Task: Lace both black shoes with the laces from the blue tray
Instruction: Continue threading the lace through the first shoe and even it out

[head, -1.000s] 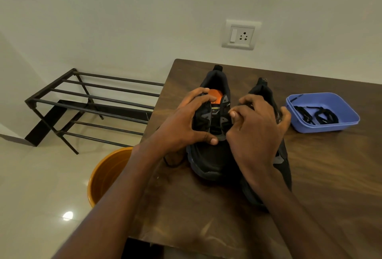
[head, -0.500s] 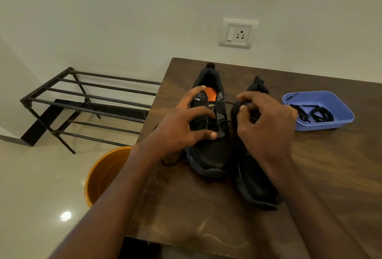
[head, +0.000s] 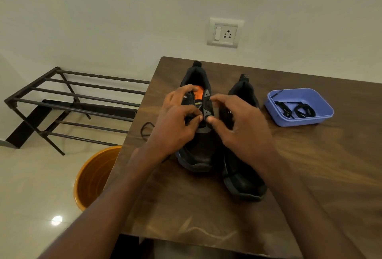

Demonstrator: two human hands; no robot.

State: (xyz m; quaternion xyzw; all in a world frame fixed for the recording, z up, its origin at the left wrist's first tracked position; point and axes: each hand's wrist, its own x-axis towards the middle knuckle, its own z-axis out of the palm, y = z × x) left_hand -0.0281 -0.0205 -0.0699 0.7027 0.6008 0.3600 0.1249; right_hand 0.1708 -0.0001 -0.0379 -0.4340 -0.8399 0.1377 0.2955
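Two black shoes stand side by side on the brown table, toes toward me. The left shoe shows an orange insole. My left hand grips its left eyelet flap, thumb at the tongue. My right hand pinches the right eyelet flap between thumb and forefinger; both thumbs nearly touch over the tongue. A black lace loop trails from this shoe over the table's left edge. The right shoe is partly hidden under my right hand. The blue tray at the right holds another black lace.
An orange bucket stands on the tiled floor below the table's left edge. A black metal shoe rack is by the wall at the left. A wall socket sits above the table.
My right hand, which was pulling a lace end out to the right over the right shoe, has come back to the left shoe's eyelets. The left hand stayed on the shoe.
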